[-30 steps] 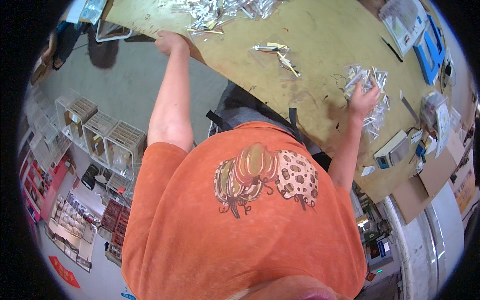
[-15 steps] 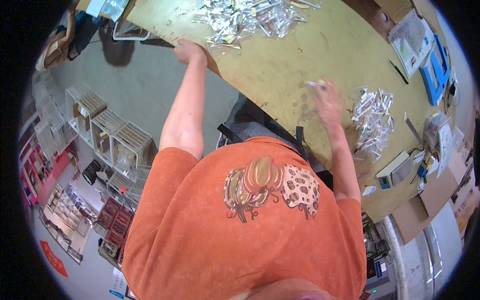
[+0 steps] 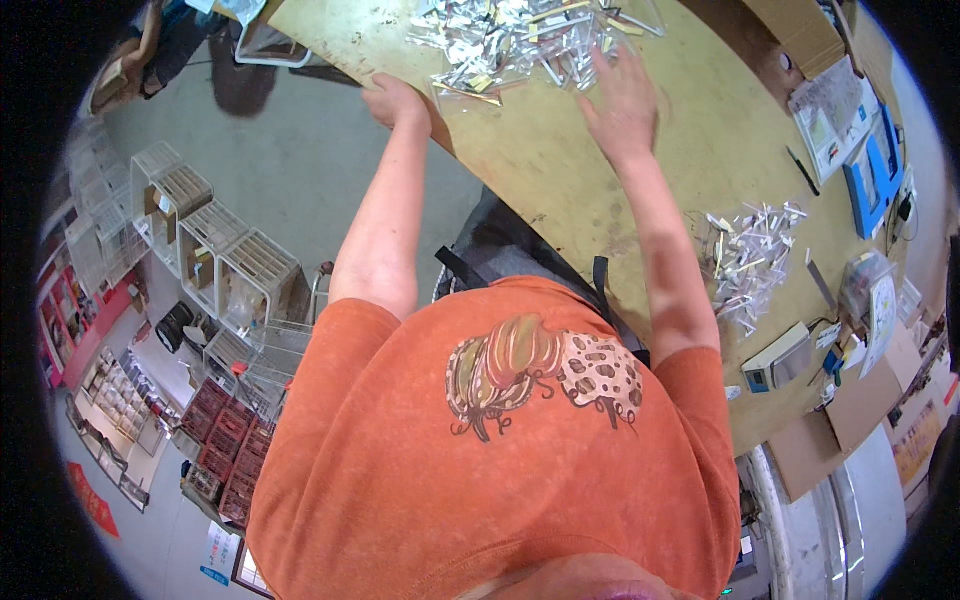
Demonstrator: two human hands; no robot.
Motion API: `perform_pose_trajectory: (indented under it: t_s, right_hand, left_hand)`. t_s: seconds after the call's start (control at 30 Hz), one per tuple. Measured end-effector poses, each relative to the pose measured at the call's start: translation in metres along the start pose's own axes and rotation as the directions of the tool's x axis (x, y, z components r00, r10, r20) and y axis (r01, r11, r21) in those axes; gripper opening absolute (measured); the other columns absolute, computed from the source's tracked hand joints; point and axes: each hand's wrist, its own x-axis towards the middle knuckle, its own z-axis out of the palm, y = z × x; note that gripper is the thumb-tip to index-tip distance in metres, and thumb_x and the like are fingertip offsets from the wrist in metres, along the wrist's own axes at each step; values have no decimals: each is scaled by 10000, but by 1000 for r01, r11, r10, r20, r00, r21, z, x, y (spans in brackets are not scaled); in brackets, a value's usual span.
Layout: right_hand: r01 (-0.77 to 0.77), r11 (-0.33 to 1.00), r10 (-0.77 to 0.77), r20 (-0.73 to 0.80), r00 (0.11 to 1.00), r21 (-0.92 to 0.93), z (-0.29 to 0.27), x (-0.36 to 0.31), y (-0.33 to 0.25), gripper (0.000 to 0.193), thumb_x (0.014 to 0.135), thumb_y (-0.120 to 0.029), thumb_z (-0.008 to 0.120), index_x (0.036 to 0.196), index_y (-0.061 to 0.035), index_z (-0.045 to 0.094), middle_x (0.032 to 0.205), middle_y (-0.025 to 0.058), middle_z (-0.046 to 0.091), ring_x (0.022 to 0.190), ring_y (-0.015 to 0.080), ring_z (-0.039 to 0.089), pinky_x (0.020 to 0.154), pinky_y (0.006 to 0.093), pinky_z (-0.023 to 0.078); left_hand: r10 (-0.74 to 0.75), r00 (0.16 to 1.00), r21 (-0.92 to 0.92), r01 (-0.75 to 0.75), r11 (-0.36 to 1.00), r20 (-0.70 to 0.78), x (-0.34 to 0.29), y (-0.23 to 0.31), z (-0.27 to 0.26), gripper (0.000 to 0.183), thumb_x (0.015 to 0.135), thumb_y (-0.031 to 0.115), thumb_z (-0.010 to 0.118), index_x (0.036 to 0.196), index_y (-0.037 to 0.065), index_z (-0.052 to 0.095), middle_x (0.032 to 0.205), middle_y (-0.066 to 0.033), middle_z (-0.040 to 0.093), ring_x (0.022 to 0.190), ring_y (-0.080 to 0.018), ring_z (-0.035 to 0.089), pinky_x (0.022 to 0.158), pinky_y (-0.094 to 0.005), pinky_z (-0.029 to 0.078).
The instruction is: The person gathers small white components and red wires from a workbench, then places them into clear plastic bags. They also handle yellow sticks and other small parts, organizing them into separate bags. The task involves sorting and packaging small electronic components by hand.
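Note:
My left hand point(image 3: 399, 103) is at the left edge of the yellowish table point(image 3: 540, 165), its fingers bent around that edge. My right hand point(image 3: 627, 112) reaches forward over the table, fingers spread, with no object visible in it. Its fingertips are at the near right side of a large pile of small clear plastic packets point(image 3: 520, 45) with white and yellow strips inside. A smaller heap of similar packets point(image 3: 752, 262) lies on the table to the right of my right forearm.
A blue holder point(image 3: 872, 175) with papers, a dark pen point(image 3: 802, 170) and a small grey-white device point(image 3: 782, 358) sit along the right side. Cardboard boxes point(image 3: 795, 35) stand at the far right. White wire crates point(image 3: 245, 265) are on the floor at left. Another person's arm point(image 3: 145, 45) shows at the far left.
My right hand has moved forward from beside the smaller heap to the large pile. The small packet seen in its fingers earlier no longer shows there. My left hand stays at the table edge.

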Motion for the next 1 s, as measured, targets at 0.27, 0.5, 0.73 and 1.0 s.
perform_pose_trajectory:
  t_s: [0.27, 0.5, 0.73, 1.0]
  right_hand:
    - [132, 991, -130, 43, 991, -31, 40, 22, -11, 385, 770, -139, 730, 1141, -203, 645, 1200, 28, 604, 1182, 264, 537, 1068, 516, 350]
    - [133, 988, -136, 34, 990, 84, 3, -98, 6, 318, 768, -41, 679, 1063, -157, 681, 1266, 44, 594, 1247, 272, 519, 1117, 501, 331]
    - [-76, 950, 67, 39, 997, 304, -25, -161, 24, 337, 832, -2, 651, 1155, -97, 665, 1189, 85, 660, 1120, 307, 615, 990, 432, 477]
    - [-592, 86, 633, 415, 653, 801, -46, -126, 3, 301, 913, -66, 653, 1186, 36, 580, 965, 117, 695, 888, 165, 673, 810, 293, 530]
  left_hand:
    - [-57, 997, 15, 56, 998, 43, -9, 5, -10, 547, 935, 377, 441, 1112, -124, 574, 1131, -336, 618, 1049, -475, 603, 922, -522, 473]
    - [-58, 997, -8, 58, 998, 54, -8, -1, -6, 560, 949, 414, 421, 1142, -93, 561, 1146, -327, 617, 1078, -470, 592, 939, -522, 466]
    - [-64, 997, 98, 60, 993, 38, -6, 2, -6, 544, 971, 432, 384, 1152, -55, 544, 1127, -300, 635, 1047, -480, 603, 927, -548, 469]
    - [-14, 1000, 98, 12, 995, 17, 0, -4, -3, 545, 962, 411, 407, 1101, -93, 560, 1105, -327, 631, 1009, -486, 618, 895, -549, 492]
